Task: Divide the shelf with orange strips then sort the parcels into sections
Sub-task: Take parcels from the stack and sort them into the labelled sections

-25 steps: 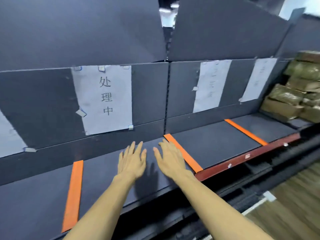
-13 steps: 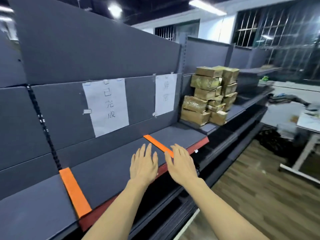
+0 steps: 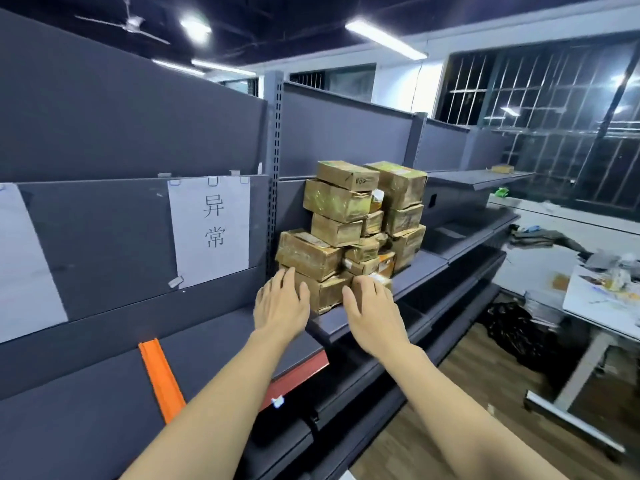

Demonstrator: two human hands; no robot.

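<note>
A stack of brown cardboard parcels [image 3: 353, 223], several of them wrapped in tape, stands on the grey shelf [image 3: 408, 282] right of a metal upright. My left hand [image 3: 280, 303] reaches with straight fingers to the left end of the bottom parcel [image 3: 327, 294]. My right hand [image 3: 372, 308] is spread in front of that parcel's right end, fingers extended, holding nothing. One orange strip [image 3: 161, 379] lies across the lower dark shelf at the left, running front to back.
A white paper sign [image 3: 211, 226] with two characters is taped to the back panel; part of another sheet [image 3: 24, 268] shows at far left. A red price rail [image 3: 298, 375] edges the shelf. A white table [image 3: 602, 299] with clutter and a black bag [image 3: 512, 334] stand at the right.
The view has swung right along the shelf, from the signed sections with orange strips to the parcel stack. Both hands, held flat and empty, have advanced to the bottom parcel.
</note>
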